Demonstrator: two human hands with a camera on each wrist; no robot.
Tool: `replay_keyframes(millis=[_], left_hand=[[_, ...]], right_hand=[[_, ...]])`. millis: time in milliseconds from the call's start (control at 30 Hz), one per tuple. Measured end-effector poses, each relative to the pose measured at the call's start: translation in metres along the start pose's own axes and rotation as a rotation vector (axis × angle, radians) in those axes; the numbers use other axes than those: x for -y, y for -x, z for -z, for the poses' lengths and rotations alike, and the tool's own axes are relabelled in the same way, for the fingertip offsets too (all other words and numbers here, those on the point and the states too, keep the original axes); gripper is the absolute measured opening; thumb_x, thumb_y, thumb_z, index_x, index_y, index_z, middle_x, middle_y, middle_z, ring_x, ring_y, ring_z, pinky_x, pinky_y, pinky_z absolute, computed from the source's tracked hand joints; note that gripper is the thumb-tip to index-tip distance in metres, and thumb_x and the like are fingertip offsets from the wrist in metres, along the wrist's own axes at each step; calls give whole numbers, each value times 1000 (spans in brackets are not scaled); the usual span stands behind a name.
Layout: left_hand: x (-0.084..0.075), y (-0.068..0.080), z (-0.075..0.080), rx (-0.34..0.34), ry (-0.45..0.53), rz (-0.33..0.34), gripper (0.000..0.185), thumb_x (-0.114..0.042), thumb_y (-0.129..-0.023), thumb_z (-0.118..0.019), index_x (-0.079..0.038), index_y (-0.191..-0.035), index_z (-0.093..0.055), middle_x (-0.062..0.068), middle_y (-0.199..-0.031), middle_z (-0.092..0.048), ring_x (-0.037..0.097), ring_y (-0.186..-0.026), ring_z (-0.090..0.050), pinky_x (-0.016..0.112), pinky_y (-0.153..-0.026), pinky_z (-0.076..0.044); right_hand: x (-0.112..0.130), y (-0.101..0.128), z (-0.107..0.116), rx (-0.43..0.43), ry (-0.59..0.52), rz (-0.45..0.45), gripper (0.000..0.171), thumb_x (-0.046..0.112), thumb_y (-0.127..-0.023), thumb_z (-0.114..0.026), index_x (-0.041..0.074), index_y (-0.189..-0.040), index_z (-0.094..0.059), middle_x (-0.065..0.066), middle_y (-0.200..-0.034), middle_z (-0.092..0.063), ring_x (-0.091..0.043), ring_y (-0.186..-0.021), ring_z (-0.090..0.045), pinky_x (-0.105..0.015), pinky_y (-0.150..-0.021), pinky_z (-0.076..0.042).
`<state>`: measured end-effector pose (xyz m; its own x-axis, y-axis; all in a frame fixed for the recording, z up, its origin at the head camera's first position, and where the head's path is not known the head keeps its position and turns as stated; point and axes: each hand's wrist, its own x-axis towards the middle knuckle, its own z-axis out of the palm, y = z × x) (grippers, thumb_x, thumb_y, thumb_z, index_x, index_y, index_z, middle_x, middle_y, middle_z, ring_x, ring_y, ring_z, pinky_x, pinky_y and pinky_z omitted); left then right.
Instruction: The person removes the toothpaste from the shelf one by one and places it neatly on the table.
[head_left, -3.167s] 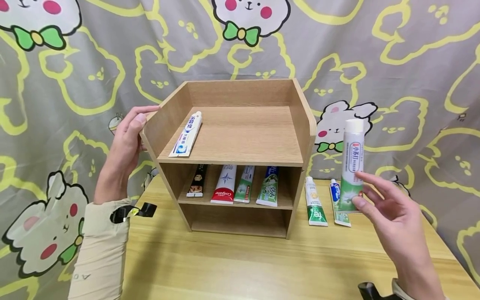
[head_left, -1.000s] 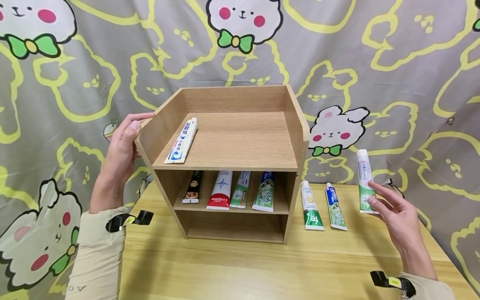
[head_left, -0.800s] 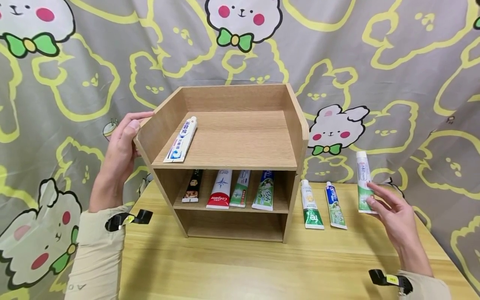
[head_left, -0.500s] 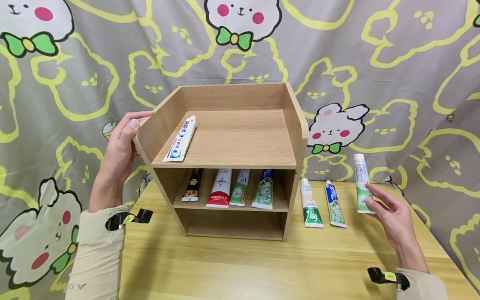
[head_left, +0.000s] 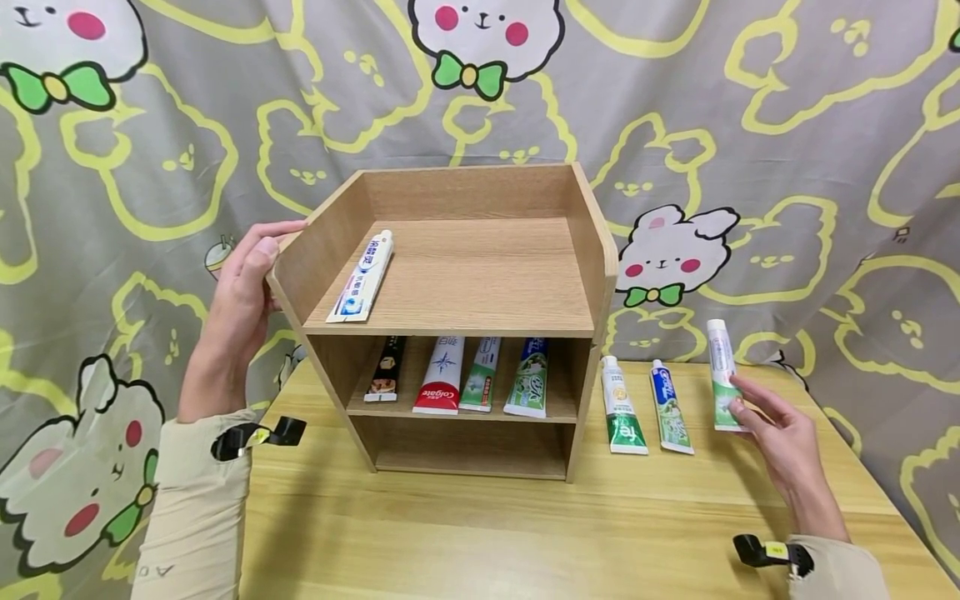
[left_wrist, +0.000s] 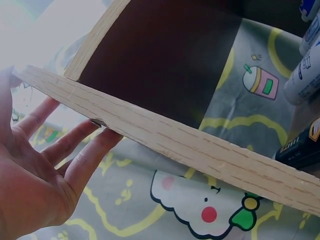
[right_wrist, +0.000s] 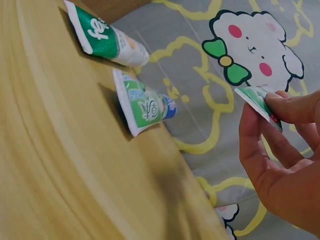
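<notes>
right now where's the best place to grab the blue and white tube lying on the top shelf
Pinch the blue and white tube across its rounded body near the middle, coming from above and the open front. It lies flat beside the shelf's left wall, which blocks that side, and its crimped front end is thin.

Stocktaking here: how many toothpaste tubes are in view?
8: one on the top shelf, four on the middle shelf, two on the table, one in the right hand.

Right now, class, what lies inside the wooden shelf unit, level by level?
In the wooden shelf unit, the top level holds one white-and-blue toothpaste tube. The middle level holds four tubes, their far ends shadowed. The bottom level shows only bare wood; its back is dim.
</notes>
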<state>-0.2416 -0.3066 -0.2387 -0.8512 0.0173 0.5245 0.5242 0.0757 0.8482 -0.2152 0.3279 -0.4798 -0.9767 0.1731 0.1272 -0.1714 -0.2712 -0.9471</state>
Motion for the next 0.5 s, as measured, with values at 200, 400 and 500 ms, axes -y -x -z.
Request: replay_keyframes(millis=[200, 400, 500], left_hand=[[-1, 0, 0, -3, -4, 6, 40, -31, -103, -47, -11, -134, -63, 14, -130, -56, 27, -102, -60, 28, -68, -55], [0, 0, 0, -3, -2, 12, 40, -31, -103, -48, -12, -134, -63, 14, -130, -56, 27, -102, -60, 28, -68, -56], [0, 0, 0, -6, 3, 10, 40, -30, -103, -48, -11, -134, -63, 14, -129, -57, 27, -100, -60, 27, -66, -55]], right_hand=[[-9, -2, 6, -7, 23, -26, 43, -5, -94, -70, 11, -134, -69, 15, -113, -73, -1, -94, -67, -21, -73, -57], [-17, -3, 11, -35, 49, -53, 42, -3, -93, -72, 13, -132, -71, 16, -110, -73, 0, -92, -66, -19, -73, -57], [-20, -4, 13, -48, 70, -65, 42, -2, -92, -73, 14, -130, -72, 16, -108, -74, 0, -90, -67, -20, -73, -57]])
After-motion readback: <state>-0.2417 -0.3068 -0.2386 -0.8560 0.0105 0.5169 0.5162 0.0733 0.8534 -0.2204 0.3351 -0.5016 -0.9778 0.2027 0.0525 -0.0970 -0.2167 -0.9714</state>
